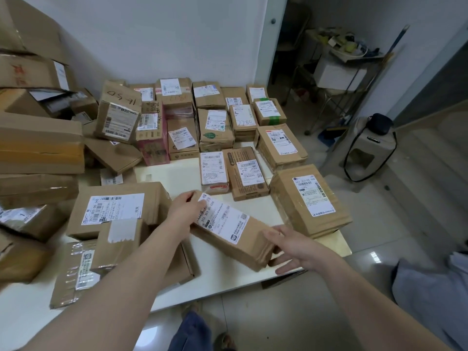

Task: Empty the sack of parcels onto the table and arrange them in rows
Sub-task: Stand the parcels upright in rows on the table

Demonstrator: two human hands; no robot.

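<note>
Long parcel (229, 230): lies flat, label up, on the bare near part of the worktop (228, 277), at 6 o'clock from the sorted rows (217, 122)
Long axis: skewed, running from 10 o'clock to 4 o'clock, so not square with the rows, whose parcels mostly run 12 to 6
Left hand (186, 210): at the 10 o'clock end; fingers (201, 202) curled over that end and onto the label, gripping it
Right hand (295, 248): at the 4 o'clock end; fingers (272, 235) straight and spread apart, tips touching the end face, clasping nothing
Nearer hand: neither, since each holds one end; the right hand sits closer to the worktop's near edge
Free slot: by my judgement the bare strip at 12 o'clock from the parcel, just beside the big box (310, 201) on that box's 9 o'clock side
Coming move: probably a clockwise turn to bring the axis to 12–6, then a push toward 12 o'clock
Risk: the loose heap (111, 209) at 9 o'clock lies close by the left wrist and could be nudged
</note>
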